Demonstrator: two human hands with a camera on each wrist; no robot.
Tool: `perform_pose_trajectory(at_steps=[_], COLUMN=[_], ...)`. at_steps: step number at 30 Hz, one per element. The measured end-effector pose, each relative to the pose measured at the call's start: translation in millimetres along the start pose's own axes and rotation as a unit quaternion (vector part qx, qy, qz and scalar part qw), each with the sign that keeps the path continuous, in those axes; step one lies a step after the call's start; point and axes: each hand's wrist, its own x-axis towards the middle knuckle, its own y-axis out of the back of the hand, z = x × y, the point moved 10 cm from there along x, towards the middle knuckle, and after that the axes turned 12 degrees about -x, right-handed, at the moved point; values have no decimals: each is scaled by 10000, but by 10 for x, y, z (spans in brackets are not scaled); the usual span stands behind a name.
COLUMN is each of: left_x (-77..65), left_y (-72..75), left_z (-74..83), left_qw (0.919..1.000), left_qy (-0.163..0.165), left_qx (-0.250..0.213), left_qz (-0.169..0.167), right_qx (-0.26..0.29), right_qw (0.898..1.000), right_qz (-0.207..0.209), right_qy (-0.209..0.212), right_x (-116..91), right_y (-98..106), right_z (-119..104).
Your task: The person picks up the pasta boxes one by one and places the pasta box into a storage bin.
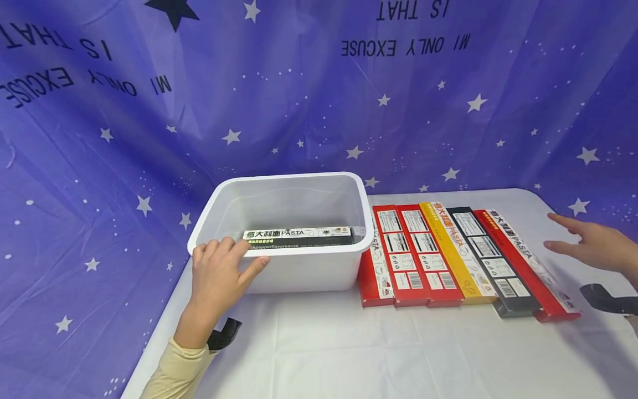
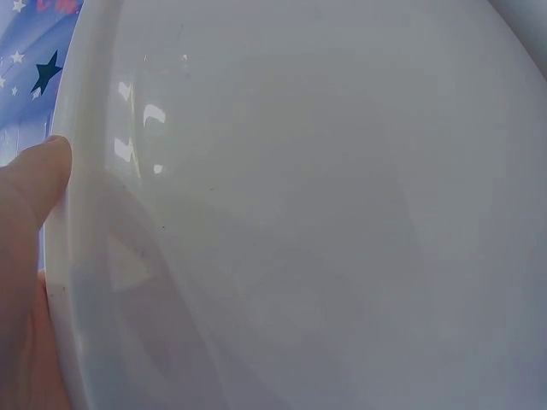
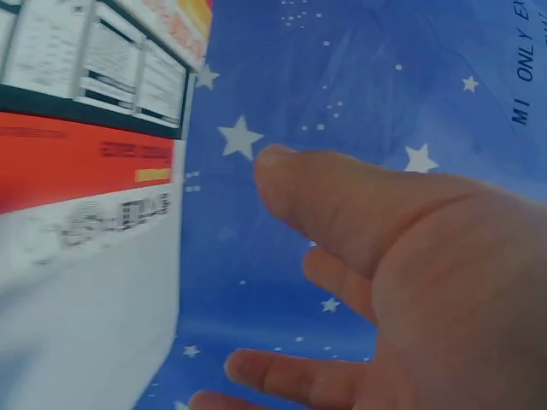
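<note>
My left hand (image 1: pixel 216 277) grips the near-left rim of a white plastic bin (image 1: pixel 304 274), fingers over the edge and thumb on the outer wall. The left wrist view shows the thumb (image 2: pixel 43 179) close against the bin's pale wall (image 2: pixel 325 205). Inside the bin lies a black-and-white pasta box (image 1: pixel 299 238), label up. At the far right, my right hand (image 1: pixel 593 244) hovers with nothing held, its fingers spread. Nearest to it is a red-and-white pasta box (image 1: pixel 528 266), the rightmost of a row. The right wrist view has the thumb and fingers (image 3: pixel 333 205) apart.
Right of the bin, more pasta boxes lie side by side: three red ones (image 1: pixel 411 277), a yellow one (image 1: pixel 456 249) and a black one (image 1: pixel 493 260). They lie on a white-covered table (image 1: pixel 349 349). A purple starry cloth (image 1: pixel 299 111) hangs behind and at the left.
</note>
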Motion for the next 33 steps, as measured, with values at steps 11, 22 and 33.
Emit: perform_pose_trajectory(at_steps=[11, 22, 33], left_x=[1, 0, 6], left_y=[5, 10, 23], left_z=[1, 17, 23], left_qw=[10000, 9999, 9999], left_qy=[4, -101, -91], left_qx=[1, -8, 15], left_qz=[-31, 113, 92], right_qx=[494, 656, 609], right_qw=[9986, 9975, 9974], right_qz=[151, 254, 273], right_qy=[-87, -108, -263], right_x=[-176, -249, -282], right_y=[-648, -1032, -1085], right_z=[-143, -301, -307])
